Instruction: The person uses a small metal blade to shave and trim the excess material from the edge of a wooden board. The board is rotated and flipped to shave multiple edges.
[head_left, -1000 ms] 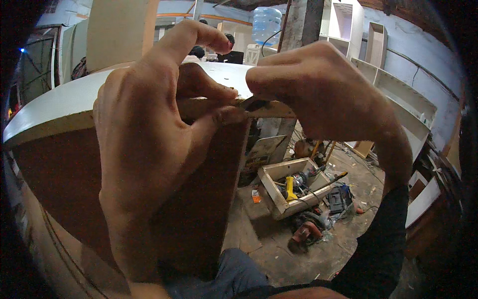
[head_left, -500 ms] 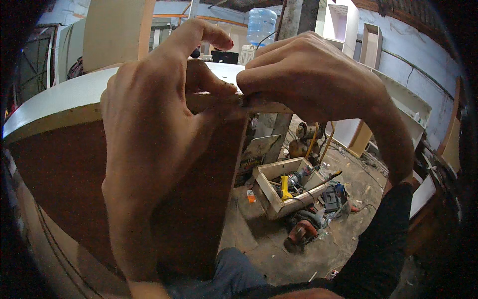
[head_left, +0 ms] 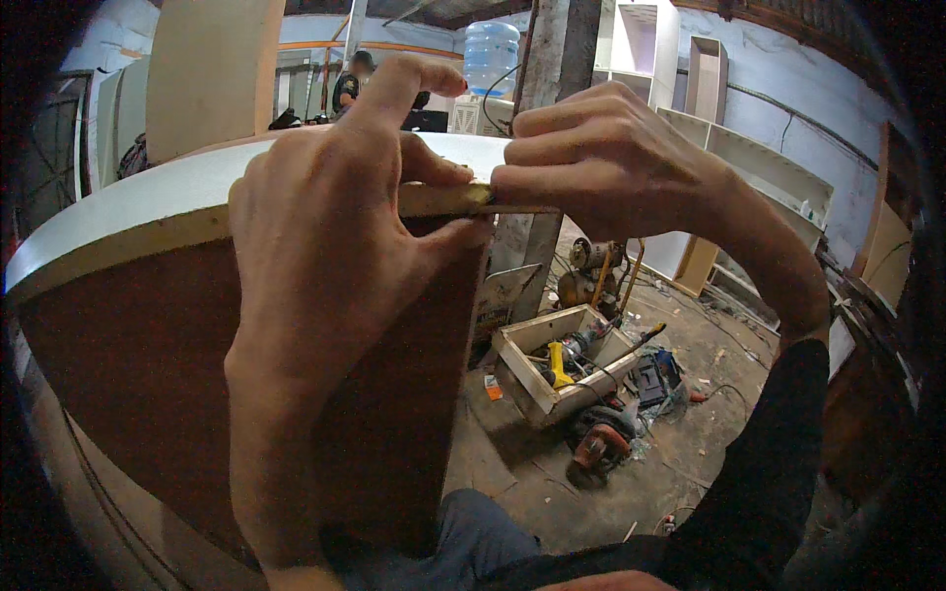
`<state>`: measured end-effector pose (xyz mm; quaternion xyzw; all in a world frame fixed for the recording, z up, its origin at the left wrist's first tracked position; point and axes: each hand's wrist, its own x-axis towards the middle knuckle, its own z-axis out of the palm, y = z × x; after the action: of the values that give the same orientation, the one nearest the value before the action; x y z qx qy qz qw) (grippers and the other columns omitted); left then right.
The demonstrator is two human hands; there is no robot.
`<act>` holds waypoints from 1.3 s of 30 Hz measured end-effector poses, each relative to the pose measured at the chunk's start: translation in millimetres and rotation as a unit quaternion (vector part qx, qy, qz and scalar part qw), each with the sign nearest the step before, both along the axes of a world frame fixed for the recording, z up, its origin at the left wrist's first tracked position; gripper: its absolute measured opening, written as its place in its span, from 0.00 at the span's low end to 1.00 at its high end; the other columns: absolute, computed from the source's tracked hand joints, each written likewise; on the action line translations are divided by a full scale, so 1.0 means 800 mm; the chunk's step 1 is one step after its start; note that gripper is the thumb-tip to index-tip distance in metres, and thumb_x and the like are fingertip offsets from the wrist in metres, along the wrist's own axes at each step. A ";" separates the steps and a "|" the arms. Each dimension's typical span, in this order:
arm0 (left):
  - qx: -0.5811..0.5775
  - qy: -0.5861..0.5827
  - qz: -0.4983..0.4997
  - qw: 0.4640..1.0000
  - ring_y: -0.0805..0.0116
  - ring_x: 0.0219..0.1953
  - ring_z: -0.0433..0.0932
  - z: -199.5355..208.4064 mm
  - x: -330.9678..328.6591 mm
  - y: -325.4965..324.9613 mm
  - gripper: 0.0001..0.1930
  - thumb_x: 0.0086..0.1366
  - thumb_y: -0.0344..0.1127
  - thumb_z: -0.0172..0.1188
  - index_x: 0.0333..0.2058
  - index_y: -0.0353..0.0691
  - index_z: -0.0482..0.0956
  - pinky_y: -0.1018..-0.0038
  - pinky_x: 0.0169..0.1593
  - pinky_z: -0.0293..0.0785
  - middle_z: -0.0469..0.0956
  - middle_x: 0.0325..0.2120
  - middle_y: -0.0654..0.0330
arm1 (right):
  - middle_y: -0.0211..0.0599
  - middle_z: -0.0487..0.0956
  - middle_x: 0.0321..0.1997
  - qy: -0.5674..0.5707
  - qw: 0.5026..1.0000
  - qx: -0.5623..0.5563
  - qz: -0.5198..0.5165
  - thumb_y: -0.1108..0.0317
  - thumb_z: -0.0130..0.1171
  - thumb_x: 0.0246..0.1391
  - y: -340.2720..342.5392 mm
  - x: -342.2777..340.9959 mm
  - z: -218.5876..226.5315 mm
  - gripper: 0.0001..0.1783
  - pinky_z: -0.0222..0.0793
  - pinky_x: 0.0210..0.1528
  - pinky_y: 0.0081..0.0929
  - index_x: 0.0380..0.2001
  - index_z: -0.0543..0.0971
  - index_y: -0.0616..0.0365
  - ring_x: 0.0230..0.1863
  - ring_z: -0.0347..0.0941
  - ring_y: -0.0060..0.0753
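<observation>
A white-topped panel [head_left: 128,202] with a pale curved edge rests over a dark brown board [head_left: 128,325]. My left hand [head_left: 310,227] pinches the panel's edge near its right corner, thumb below and a finger on top, while the forefinger is raised and bent. Right beside those fingertips, my right hand [head_left: 611,148] is curled closed against the same edge, palm down. What its fingers hold, if anything, is hidden. A small yellowish patch [head_left: 479,194] shows on the edge between the two hands.
On the floor at right, a wooden box [head_left: 532,379] holds a yellow-handled tool [head_left: 560,364] and other tools. A red power tool [head_left: 599,443], a dark case [head_left: 655,379] and a compressor [head_left: 591,271] lie around it. Behind are a post [head_left: 552,79], a water jug [head_left: 491,57] and a person [head_left: 347,87].
The view has shifted, so the hands appear slightly farther right. Both keep to the same panel edge. The yellowish patch between them shows more clearly, and a person at the back has come into sight.
</observation>
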<state>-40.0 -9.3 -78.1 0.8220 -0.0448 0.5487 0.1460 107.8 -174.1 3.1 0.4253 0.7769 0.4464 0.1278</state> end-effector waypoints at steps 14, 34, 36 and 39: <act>-0.043 -0.022 -0.051 0.998 0.67 0.42 0.86 -0.005 0.001 -0.002 0.28 0.51 0.30 0.76 0.52 0.45 0.77 0.72 0.47 0.80 0.87 0.33 0.53 | 0.41 0.76 0.27 0.194 0.981 -0.005 0.013 0.71 0.62 0.53 0.001 0.017 0.007 0.05 0.69 0.33 0.46 0.32 0.76 0.54 0.33 0.75 0.50; -0.075 -0.002 -0.086 0.993 0.68 0.42 0.85 -0.009 0.013 -0.005 0.26 0.52 0.17 0.67 0.51 0.42 0.79 0.73 0.49 0.79 0.86 0.34 0.53 | 0.44 0.71 0.25 0.174 0.984 -0.035 0.023 0.71 0.57 0.56 0.008 0.020 0.004 0.06 0.66 0.34 0.45 0.28 0.72 0.60 0.31 0.73 0.53; -0.069 -0.006 -0.088 0.994 0.69 0.41 0.85 -0.010 0.018 -0.006 0.26 0.53 0.18 0.68 0.51 0.43 0.79 0.73 0.48 0.79 0.87 0.33 0.54 | 0.41 0.74 0.28 0.129 0.991 -0.043 0.012 0.78 0.59 0.53 0.001 0.017 0.015 0.04 0.69 0.32 0.39 0.30 0.73 0.63 0.30 0.77 0.47; -0.061 -0.010 -0.073 0.995 0.69 0.40 0.85 -0.008 0.022 -0.008 0.26 0.53 0.18 0.68 0.51 0.43 0.79 0.74 0.47 0.79 0.87 0.33 0.53 | 0.40 0.75 0.28 0.160 0.985 -0.065 -0.006 0.76 0.60 0.54 -0.002 0.020 0.020 0.03 0.70 0.31 0.37 0.30 0.76 0.60 0.29 0.77 0.44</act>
<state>-22.4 -15.7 -84.1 0.8004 -0.0722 0.5466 0.2351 124.1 -175.6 19.5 0.4870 0.8121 0.3197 0.0318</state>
